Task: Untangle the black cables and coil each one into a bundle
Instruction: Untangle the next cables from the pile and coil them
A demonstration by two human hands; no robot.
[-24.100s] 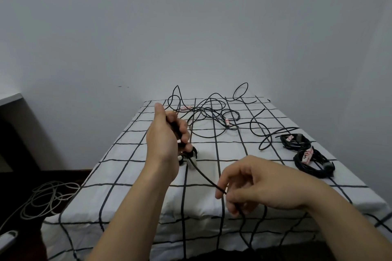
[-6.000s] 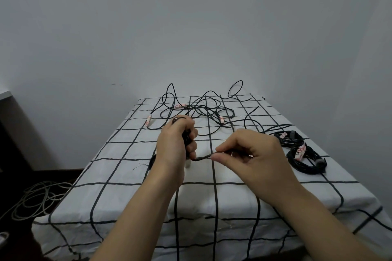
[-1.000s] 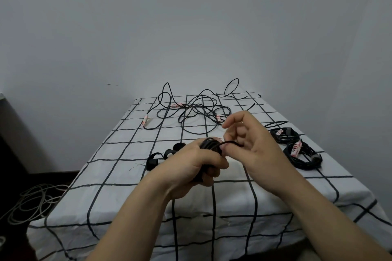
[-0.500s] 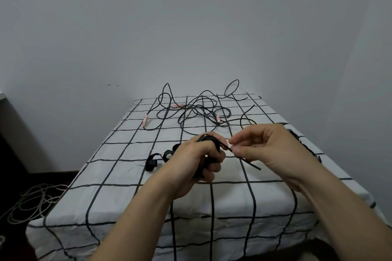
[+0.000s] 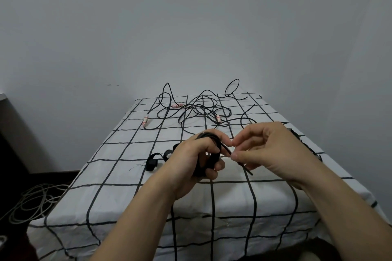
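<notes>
The left hand is curled around a coiled black cable bundle, held just above the checked tablecloth. The right hand pinches the bundle's short free tail between thumb and forefinger. This coil appears nearly complete: only the tail is left to wrap or secure. A black strap lies just beside the left hand. At the far end, a tangle of black cables lies unsorted. More black cable is partly hidden behind the right hand, form unclear.
</notes>
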